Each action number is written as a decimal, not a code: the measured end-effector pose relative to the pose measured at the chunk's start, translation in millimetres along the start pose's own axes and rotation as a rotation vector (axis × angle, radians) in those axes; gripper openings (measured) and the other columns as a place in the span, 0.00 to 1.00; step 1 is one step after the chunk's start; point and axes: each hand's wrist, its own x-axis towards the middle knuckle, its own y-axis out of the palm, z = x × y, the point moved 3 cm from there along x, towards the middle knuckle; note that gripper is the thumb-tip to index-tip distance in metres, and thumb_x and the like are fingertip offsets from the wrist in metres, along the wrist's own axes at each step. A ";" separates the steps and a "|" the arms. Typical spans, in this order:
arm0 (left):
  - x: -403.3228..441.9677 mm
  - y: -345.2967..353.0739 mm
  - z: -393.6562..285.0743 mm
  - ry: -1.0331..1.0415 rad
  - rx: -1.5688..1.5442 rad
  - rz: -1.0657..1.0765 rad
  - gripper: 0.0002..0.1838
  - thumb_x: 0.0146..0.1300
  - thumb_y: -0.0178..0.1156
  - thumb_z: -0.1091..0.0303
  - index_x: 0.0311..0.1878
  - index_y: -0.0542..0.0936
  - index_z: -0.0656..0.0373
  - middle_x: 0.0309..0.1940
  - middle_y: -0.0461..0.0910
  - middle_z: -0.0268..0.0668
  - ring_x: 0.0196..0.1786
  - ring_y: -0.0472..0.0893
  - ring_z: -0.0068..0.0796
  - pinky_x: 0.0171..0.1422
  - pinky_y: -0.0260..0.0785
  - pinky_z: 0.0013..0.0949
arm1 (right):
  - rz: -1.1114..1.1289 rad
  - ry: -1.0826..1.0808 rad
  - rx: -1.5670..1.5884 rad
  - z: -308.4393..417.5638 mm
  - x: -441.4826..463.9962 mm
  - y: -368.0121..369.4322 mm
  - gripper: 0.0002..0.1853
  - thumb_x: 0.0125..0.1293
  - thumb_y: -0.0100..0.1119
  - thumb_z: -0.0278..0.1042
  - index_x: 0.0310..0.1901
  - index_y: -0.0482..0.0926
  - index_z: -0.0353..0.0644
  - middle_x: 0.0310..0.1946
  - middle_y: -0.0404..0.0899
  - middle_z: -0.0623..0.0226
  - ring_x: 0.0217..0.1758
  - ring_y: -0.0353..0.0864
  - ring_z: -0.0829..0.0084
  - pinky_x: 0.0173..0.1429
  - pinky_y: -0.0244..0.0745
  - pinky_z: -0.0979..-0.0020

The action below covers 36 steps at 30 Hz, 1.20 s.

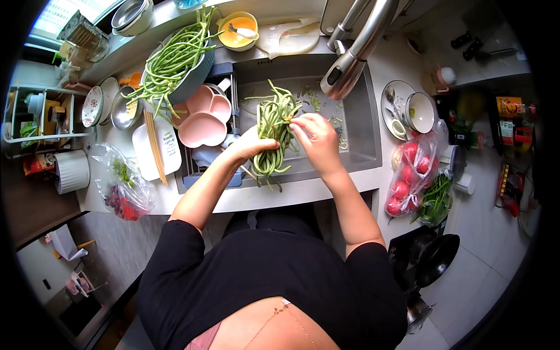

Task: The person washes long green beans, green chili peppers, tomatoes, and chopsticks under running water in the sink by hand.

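Beans point(272, 133) in a long green bundle are hanging above the sink point(368, 119), gathered in the person's left hand point(255, 144), whose fingers are clamping around them, the thumb lying across the front. The right hand point(315, 137) is meeting the bundle's upper right side, its thumb and fingers pinching together on the bean ends. Green trimmings point(312, 100) are lying on the sink floor, and the faucet point(344, 76) is leaning over it. Left of the sink, a blue-grey bowl point(202, 71) is carrying a heap of more beans point(175, 63), with a pink dish point(201, 125) sitting just below. Chopsticks point(154, 149) are resting across a white tray point(170, 147) on the table point(245, 199). To the right, a clear bag point(408, 175) is holding round red produce, and a white bowl point(421, 114) is standing on a plate point(389, 100).
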 end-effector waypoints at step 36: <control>-32.6 -11.1 18.5 -0.223 -0.313 0.073 0.30 0.46 0.61 0.71 0.56 0.67 0.65 0.40 0.76 0.41 0.41 0.79 0.32 0.48 0.74 0.33 | -0.223 0.655 0.300 -179.2 -8.5 -54.7 0.06 0.63 0.56 0.30 0.38 0.74 0.36 0.28 0.77 0.68 0.27 0.76 0.82 0.30 0.74 0.80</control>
